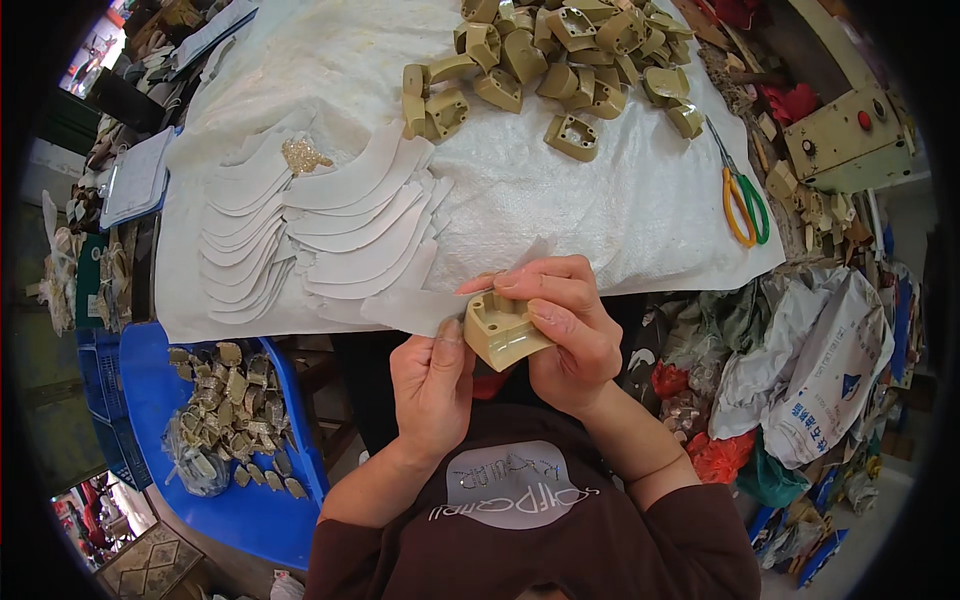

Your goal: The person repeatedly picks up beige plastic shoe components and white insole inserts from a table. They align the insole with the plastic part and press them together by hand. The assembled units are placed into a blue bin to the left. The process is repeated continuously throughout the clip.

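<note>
Just off the table's near edge, I hold a tan plastic shoe heel (508,342) with its holed face turned up. My right hand (572,335) is closed around the heel's right and far sides. My left hand (432,385) pinches a pale curved sheet piece (425,312) against the heel's left side. Part of that sheet passes behind the heel and shows again beyond my right fingers. Fanned stacks of similar white curved pieces (350,235) lie to the left on the table. A pile of tan heels (575,75) sits at the far side.
White sheeting (560,200) covers the table. Scissors (745,205) with orange and green handles lie at its right edge. A glittery gold clump (303,156) rests on the stacks. At lower left, a blue chair (220,515) bears several covered-looking heels. Plastic bags (820,370) crowd the right.
</note>
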A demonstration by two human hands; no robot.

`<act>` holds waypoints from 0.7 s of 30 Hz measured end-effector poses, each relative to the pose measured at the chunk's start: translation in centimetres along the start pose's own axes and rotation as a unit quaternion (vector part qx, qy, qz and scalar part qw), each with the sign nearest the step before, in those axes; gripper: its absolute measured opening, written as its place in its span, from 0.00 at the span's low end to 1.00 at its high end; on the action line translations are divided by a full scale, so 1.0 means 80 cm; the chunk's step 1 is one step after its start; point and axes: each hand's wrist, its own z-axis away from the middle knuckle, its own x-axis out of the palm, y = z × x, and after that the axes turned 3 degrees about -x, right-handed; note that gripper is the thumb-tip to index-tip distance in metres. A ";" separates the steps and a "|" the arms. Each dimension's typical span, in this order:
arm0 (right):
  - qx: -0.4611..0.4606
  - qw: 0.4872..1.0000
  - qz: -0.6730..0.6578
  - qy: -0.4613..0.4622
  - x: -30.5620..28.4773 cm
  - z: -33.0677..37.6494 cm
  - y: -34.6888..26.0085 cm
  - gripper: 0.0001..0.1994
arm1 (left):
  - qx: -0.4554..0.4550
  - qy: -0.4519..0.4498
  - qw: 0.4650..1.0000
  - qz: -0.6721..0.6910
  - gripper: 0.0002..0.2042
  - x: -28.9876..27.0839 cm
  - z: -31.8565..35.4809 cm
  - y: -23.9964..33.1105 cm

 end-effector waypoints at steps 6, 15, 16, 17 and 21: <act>-0.031 0.994 0.093 -0.057 -0.008 -0.006 0.000 0.19 | 0.007 0.021 1.000 -0.006 0.21 0.001 0.002 0.003; -0.030 0.977 0.182 -0.104 -0.015 -0.006 -0.003 0.18 | 0.137 0.135 0.924 -0.330 0.13 -0.020 -0.006 0.016; -0.032 0.970 0.207 -0.125 -0.018 -0.010 -0.007 0.17 | 0.138 0.125 0.924 -0.336 0.12 -0.019 -0.006 0.021; -0.018 0.963 0.225 -0.148 -0.020 -0.014 -0.011 0.17 | 0.138 0.114 0.923 -0.341 0.11 -0.017 -0.006 0.026; 0.026 0.939 0.259 -0.223 -0.024 -0.023 -0.025 0.17 | 0.147 0.102 0.904 -0.388 0.10 -0.012 -0.003 0.022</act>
